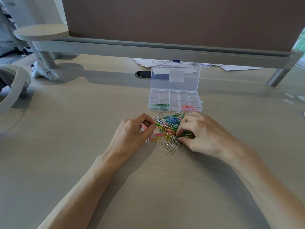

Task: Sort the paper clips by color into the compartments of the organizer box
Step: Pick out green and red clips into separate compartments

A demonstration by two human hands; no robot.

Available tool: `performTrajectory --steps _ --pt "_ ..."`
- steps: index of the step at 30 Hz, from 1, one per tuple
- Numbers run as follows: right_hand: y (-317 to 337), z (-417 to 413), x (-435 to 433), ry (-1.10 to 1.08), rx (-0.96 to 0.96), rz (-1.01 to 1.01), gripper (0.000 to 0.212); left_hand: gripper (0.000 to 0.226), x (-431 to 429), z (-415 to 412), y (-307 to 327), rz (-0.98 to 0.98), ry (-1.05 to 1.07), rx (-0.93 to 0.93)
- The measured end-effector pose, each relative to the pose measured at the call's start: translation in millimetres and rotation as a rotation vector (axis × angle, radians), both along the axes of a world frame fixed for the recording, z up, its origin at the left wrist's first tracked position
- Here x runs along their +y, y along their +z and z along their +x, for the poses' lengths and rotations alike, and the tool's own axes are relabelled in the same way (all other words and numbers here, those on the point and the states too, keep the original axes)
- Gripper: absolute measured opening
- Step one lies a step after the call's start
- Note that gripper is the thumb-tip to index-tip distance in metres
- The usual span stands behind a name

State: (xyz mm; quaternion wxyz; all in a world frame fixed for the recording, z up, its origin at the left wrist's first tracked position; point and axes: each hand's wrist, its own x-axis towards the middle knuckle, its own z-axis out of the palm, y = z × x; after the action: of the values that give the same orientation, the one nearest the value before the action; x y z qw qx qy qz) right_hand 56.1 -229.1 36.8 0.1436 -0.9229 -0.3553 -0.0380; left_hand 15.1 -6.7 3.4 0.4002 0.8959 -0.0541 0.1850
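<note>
Plastic box holds few green clips front-left, pink clips front-right. Most of pile just before it unsorted. My left hand pinches pink ones, right hand grips green bunch.

Dark letters, apparently "good", mark a white soft toy on the desk, well left of the organizer box; grey lettering on a white panel top left blurs beyond reading.

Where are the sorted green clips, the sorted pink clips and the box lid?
green clips (160, 105): head view, bunch middle.
pink clips (188, 106): head view, bunch middle.
box lid (175, 76): head view, its middle.
</note>
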Motion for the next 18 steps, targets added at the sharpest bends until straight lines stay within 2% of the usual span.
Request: performTrajectory --steps 12,18 --pt "-3.9 0.0 9.7 0.026 0.116 0.430 0.008 0.006 -10.3 -2.4 0.4 -0.012 -0.067 0.026" --pt "-6.9 -0.2 14.3 0.017 0.065 0.462 0.009 0.007 -11.3 -3.3 0.4 -0.062 -0.112 0.007"
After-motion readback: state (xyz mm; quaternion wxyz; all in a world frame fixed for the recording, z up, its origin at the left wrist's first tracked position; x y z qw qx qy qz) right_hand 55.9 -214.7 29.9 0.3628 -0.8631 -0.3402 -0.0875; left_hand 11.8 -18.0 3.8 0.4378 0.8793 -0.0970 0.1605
